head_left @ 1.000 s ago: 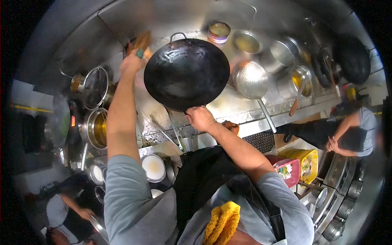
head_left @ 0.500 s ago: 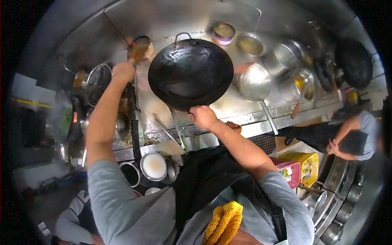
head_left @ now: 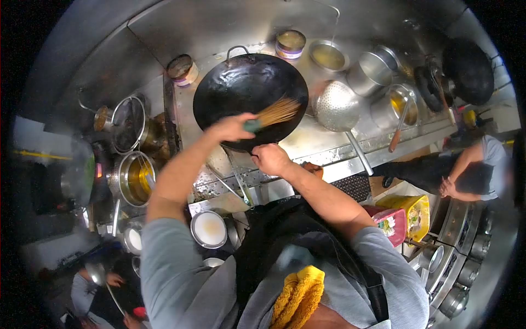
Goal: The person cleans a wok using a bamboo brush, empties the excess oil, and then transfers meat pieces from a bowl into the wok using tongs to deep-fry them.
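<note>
A black wok [head_left: 235, 88] rests on the steel stove top in front of me, its far loop handle standing up at the back. My right hand [head_left: 272, 159] is closed at its near rim, on a handle mostly hidden by the fingers. In my left hand [head_left: 233, 129] is a bamboo wok brush [head_left: 278, 111] with a green-wrapped grip. Its bristles fan out over the right part of the wok's inside, slightly blurred. Whether the tips touch the metal, I cannot tell. Behind the wok's left side stands an open tin [head_left: 182, 70].
Right of the wok lie a perforated strainer [head_left: 337, 107] and several metal pots. A labelled tin [head_left: 290, 45] and a bowl [head_left: 329, 56] stand behind. An oil pot [head_left: 134, 178] is at left. Co-workers are at right [head_left: 466, 170] and lower left [head_left: 82, 290].
My left hand has swung the brush from the tin at the back left, rightward and nearer, over the wok. My right hand keeps its hold. A co-worker with a ladle appears at lower left.
</note>
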`<move>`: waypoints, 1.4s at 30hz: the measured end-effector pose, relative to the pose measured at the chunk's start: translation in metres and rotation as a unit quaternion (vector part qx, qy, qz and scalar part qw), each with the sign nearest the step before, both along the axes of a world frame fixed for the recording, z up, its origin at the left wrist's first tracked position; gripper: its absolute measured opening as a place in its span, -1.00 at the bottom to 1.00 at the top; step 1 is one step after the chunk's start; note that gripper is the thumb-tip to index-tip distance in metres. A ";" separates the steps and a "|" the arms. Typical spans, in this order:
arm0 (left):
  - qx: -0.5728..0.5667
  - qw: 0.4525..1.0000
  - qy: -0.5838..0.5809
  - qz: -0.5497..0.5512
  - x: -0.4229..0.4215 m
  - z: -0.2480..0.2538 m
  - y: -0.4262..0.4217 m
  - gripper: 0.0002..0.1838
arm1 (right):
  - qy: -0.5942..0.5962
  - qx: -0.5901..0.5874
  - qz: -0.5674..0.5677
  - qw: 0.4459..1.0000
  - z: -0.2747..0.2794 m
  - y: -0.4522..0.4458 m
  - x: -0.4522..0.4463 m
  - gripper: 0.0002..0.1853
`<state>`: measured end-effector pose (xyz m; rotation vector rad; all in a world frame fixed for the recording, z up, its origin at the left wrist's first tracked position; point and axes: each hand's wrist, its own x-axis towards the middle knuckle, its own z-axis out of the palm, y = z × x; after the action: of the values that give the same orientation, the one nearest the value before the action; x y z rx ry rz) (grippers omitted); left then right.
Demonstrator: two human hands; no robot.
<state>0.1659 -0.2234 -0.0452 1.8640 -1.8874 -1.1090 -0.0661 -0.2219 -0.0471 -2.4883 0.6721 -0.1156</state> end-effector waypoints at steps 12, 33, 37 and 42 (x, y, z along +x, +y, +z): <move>-0.009 0.940 -0.116 0.321 -0.020 -0.026 -0.083 -0.25 | -0.050 0.002 -0.010 0.999 0.015 0.007 0.003 -0.76; -0.156 0.985 -0.041 0.069 -0.056 -0.032 -0.048 -0.26 | 0.011 0.007 0.002 1.000 0.014 -0.004 0.006 -0.77; 0.071 0.936 -0.309 0.149 0.075 0.030 -0.020 -0.33 | 0.012 0.025 -0.015 1.000 0.025 0.005 0.005 -0.74; -0.169 0.819 -0.201 0.511 0.123 0.103 0.001 -0.25 | 0.044 0.029 -0.006 0.999 0.023 0.004 0.007 -0.71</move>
<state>0.2890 -0.2220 0.0574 2.4444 -0.7928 -0.0155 -0.0593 -0.2178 -0.0237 -2.4462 0.7161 0.0094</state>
